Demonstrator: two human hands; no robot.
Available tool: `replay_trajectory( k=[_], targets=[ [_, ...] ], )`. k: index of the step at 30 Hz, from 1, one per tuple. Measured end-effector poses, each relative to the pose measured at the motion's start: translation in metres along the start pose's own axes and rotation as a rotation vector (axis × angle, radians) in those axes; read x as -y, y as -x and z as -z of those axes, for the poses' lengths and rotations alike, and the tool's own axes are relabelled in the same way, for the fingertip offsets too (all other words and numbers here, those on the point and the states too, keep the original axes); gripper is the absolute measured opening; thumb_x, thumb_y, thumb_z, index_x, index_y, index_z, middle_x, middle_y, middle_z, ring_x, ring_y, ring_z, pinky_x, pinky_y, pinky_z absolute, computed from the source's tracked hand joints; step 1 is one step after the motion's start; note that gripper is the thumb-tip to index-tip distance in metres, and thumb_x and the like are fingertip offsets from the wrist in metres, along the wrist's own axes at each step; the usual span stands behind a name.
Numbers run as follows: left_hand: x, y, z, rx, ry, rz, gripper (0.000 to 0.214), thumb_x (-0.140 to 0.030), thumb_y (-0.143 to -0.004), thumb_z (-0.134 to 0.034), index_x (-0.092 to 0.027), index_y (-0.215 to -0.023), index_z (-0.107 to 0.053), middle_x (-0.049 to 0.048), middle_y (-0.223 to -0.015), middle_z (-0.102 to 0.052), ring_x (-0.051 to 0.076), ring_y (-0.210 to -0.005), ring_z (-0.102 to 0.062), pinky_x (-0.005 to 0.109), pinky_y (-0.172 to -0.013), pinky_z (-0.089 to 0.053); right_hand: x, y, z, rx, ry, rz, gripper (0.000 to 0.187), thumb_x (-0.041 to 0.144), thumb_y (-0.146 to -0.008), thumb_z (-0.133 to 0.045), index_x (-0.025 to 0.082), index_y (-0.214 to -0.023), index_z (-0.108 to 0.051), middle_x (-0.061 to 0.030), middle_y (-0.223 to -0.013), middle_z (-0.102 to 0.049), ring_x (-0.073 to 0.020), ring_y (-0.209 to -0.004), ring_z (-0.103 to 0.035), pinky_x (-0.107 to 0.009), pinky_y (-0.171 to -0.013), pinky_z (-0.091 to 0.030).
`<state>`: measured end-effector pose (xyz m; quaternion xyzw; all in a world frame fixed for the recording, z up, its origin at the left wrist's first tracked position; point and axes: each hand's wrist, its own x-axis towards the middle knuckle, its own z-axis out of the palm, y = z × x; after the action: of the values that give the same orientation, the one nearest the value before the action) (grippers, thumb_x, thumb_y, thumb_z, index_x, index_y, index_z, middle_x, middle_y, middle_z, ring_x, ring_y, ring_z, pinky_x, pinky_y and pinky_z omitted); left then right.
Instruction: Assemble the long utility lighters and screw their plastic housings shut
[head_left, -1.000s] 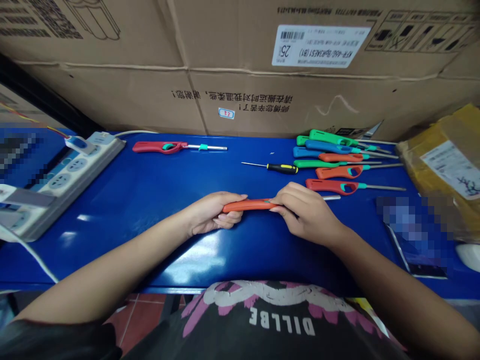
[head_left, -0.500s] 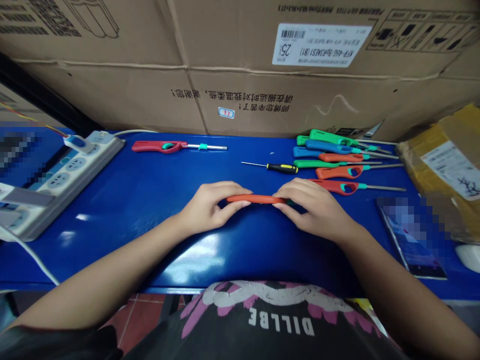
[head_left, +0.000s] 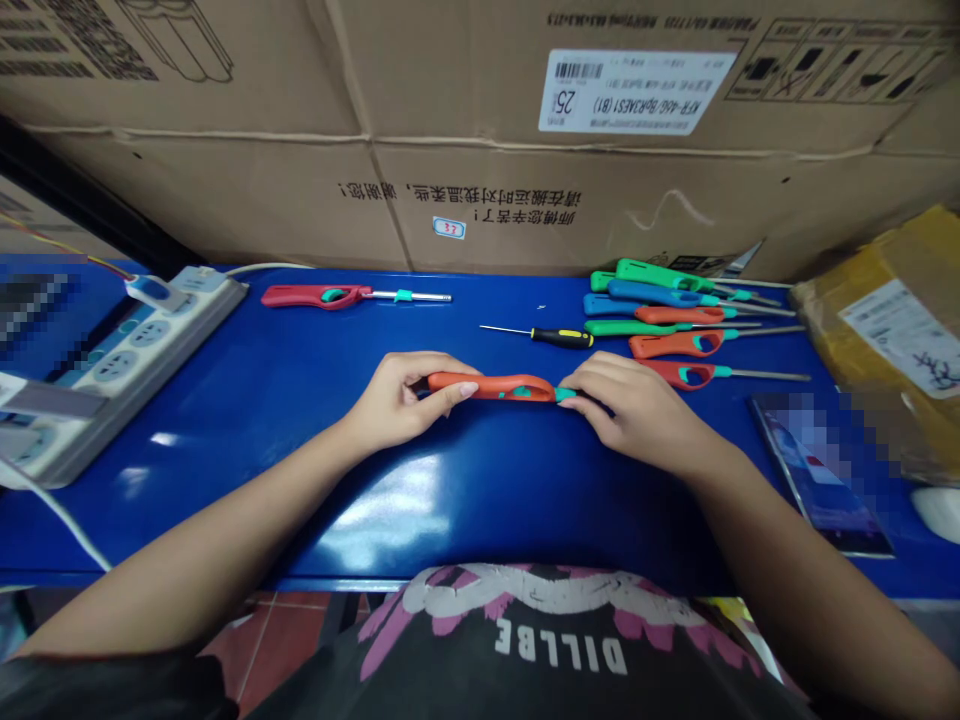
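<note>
An orange gas lighter (head_left: 501,385) with a teal trigger is held level between my two hands, above the blue table. My left hand (head_left: 409,403) is closed around the rear end of its handle, thumb along the near side. At the other end, my right hand (head_left: 624,405) pinches the teal collar at the front; the lighter's metal tube is hidden by that hand. Beyond the hands lies a black and yellow screwdriver (head_left: 562,338). A red lighter (head_left: 311,297) with its metal tube showing rests at the back left.
Several green, blue, orange and red lighters (head_left: 675,345) lie in a pile at the back right. A phone (head_left: 821,470) and a taped parcel (head_left: 892,330) are on the right. On the left is a power strip (head_left: 124,365). A large cardboard box (head_left: 465,180) stands behind.
The orange lighter has shifted left and turned, so its trigger side now shows. My left hand has moved left with it, while my right hand now grips the teal collar.
</note>
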<state>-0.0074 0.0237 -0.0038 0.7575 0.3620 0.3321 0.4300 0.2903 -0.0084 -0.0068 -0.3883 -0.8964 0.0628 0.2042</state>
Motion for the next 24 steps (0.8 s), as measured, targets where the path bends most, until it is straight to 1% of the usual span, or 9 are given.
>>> replay_trajectory(
  k=[3,5,7,10,13,15,17,20,24],
  targets=[
    [0.003,-0.001,-0.001,0.014,0.084,0.113,0.027,-0.035,-0.089,-0.072,-0.010,-0.097,-0.077,0.0025,-0.066,-0.068,0.010,-0.051,-0.057,0.020,-0.051,-0.043,-0.001,0.001,-0.003,0.019,-0.011,-0.008,0.017,0.025,-0.101,-0.054,0.017,-0.098,-0.068,-0.0089,-0.088,-0.071,-0.0236,-0.085,-0.062,-0.039,-0.077,-0.051],
    [0.005,-0.002,0.000,0.025,0.123,0.183,0.031,-0.039,-0.088,-0.073,-0.009,-0.098,-0.077,0.0005,-0.058,-0.063,0.010,-0.050,-0.055,0.019,-0.050,-0.042,-0.001,0.001,-0.005,0.006,-0.016,0.000,0.017,0.025,-0.101,-0.053,0.017,-0.097,-0.069,-0.0088,-0.088,-0.071,-0.0234,-0.084,-0.061,-0.039,-0.077,-0.051],
    [0.007,-0.004,0.001,0.040,0.153,0.227,0.034,-0.042,-0.088,-0.073,-0.009,-0.097,-0.077,-0.0002,-0.054,-0.061,0.010,-0.049,-0.054,0.019,-0.049,-0.042,-0.001,0.001,-0.006,-0.018,-0.024,0.010,0.018,0.025,-0.101,-0.053,0.017,-0.096,-0.068,-0.0089,-0.087,-0.071,-0.0232,-0.083,-0.061,-0.039,-0.077,-0.052],
    [0.010,-0.005,0.001,0.061,0.181,0.249,0.036,-0.044,-0.088,-0.073,-0.009,-0.095,-0.076,0.0000,-0.054,-0.061,0.010,-0.048,-0.053,0.019,-0.049,-0.042,0.000,0.000,-0.006,-0.031,-0.035,-0.001,0.018,0.025,-0.102,-0.053,0.017,-0.096,-0.068,-0.0090,-0.087,-0.071,-0.0232,-0.084,-0.060,-0.039,-0.077,-0.052],
    [0.011,-0.006,0.001,0.043,0.171,0.210,0.033,-0.041,-0.089,-0.073,-0.010,-0.100,-0.076,0.0006,-0.059,-0.063,0.010,-0.052,-0.055,0.019,-0.052,-0.044,0.003,0.000,-0.002,-0.005,-0.057,-0.041,0.015,0.024,-0.101,-0.054,0.017,-0.097,-0.066,-0.0089,-0.090,-0.071,-0.0233,-0.087,-0.060,-0.039,-0.080,-0.051],
    [0.011,-0.006,0.000,0.017,0.157,0.150,0.031,-0.037,-0.089,-0.073,-0.011,-0.104,-0.077,0.0029,-0.069,-0.069,0.010,-0.057,-0.058,0.019,-0.056,-0.047,0.005,0.000,0.003,-0.002,-0.068,-0.087,0.013,0.024,-0.100,-0.056,0.016,-0.098,-0.066,-0.0091,-0.094,-0.070,-0.0234,-0.090,-0.061,-0.039,-0.082,-0.051],
    [0.011,-0.006,0.000,0.007,0.142,0.084,0.029,-0.035,-0.089,-0.073,-0.012,-0.106,-0.077,0.0061,-0.082,-0.074,0.011,-0.062,-0.062,0.021,-0.061,-0.051,0.008,0.000,0.007,-0.007,-0.032,-0.113,0.013,0.026,-0.099,-0.057,0.016,-0.099,-0.066,-0.0090,-0.096,-0.070,-0.0238,-0.092,-0.061,-0.039,-0.083,-0.050],
    [0.012,-0.006,0.002,0.010,0.084,0.005,0.027,-0.034,-0.089,-0.073,-0.013,-0.106,-0.077,0.0094,-0.093,-0.076,0.013,-0.070,-0.066,0.023,-0.067,-0.053,0.011,0.000,0.011,0.003,0.076,-0.080,0.018,0.030,-0.101,-0.055,0.017,-0.103,-0.068,-0.0079,-0.094,-0.071,-0.0243,-0.090,-0.061,-0.039,-0.079,-0.048],
    [0.015,-0.007,0.004,0.016,0.025,-0.066,0.026,-0.032,-0.091,-0.071,-0.014,-0.109,-0.078,0.0114,-0.101,-0.078,0.015,-0.075,-0.070,0.025,-0.072,-0.056,0.013,0.000,0.012,0.019,0.170,-0.028,0.021,0.028,-0.102,-0.052,0.015,-0.102,-0.069,-0.0079,-0.090,-0.071,-0.0240,-0.086,-0.060,-0.038,-0.075,-0.046]
  ],
)
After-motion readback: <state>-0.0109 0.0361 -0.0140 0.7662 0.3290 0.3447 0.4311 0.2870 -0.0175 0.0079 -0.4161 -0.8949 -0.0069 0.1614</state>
